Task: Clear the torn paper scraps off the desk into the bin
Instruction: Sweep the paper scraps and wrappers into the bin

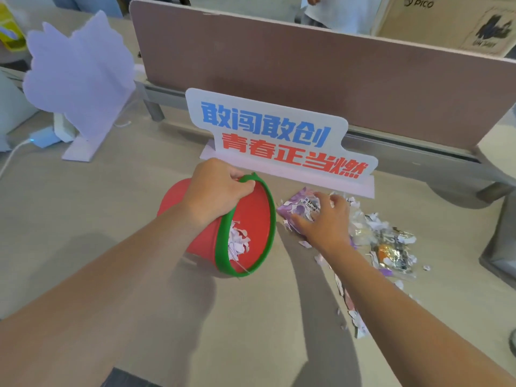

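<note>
A red bin (pixel 254 219) with a green rim lies tilted on the desk, its mouth turned to the right. Several white and purple scraps (pixel 237 243) lie inside it. My left hand (pixel 216 191) grips the top of the rim. Just right of the bin, my right hand (pixel 325 219) lies flat with spread fingers on a purple printed wrapper (pixel 297 209). More torn paper scraps and crinkled plastic (pixel 388 244) are strewn right of that hand. A trail of small scraps (pixel 353 317) runs along under my right forearm.
A white sign (pixel 276 135) with blue and red characters stands just behind the bin and scraps. A pink-brown divider panel (pixel 307 71) runs across the back. At far left stand a white cut-out board (pixel 81 76) and a charger (pixel 42 138) with its cable.
</note>
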`<state>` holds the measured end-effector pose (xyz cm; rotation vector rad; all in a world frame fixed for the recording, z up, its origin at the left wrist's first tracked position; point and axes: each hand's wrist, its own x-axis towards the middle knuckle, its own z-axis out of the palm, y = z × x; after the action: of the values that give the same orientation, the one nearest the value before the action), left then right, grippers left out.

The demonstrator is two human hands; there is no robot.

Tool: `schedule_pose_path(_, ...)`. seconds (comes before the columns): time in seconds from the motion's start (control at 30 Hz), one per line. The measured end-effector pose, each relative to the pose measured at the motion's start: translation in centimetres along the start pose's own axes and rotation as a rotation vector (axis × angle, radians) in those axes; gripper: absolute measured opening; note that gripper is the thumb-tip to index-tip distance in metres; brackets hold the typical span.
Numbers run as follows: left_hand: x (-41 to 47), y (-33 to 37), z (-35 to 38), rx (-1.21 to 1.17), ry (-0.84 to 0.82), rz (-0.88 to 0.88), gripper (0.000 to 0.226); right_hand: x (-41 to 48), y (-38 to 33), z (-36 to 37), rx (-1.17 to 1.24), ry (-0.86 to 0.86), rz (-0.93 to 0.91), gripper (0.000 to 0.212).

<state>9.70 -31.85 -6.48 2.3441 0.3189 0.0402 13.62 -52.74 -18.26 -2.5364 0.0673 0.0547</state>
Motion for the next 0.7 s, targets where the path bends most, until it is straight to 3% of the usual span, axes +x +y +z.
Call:
schedule_pose_path(0.1, 0.9, 0.2, 0.2, -0.023, 0.02, -0.021, 0.018, 3.3, 0.8, 1.3, -0.239, -0.129, 0.027, 0.104)
schedule_pose_path(0.2, 1.7, 0.2, 0.2, -0.049, 0.032, -0.069, 0.017, 5.5, 1.9, 2.6, -0.339, -0.309, 0.11, 0.113)
schedule_pose_path(0.3, 2.3, -0.1, 0.3, -0.05, 0.053, -0.065, 0.021, 5.2, 3.2, 4.2, -0.441, -0.371, 0.094, 0.1)
schedule_pose_path(0.53, 2.2, -0.6, -0.2, -0.099, 0.092, -0.015, 0.014, 2.8, 4.7, 6.6, -0.353, 0.005, -0.075, 0.05)
schedule_pose_path(0.7, 2.3, -1.3, -0.7, -0.118, 0.106, -0.053, 0.02, 2.8, 4.1, 6.7, -0.439, -0.118, -0.163, 0.023)
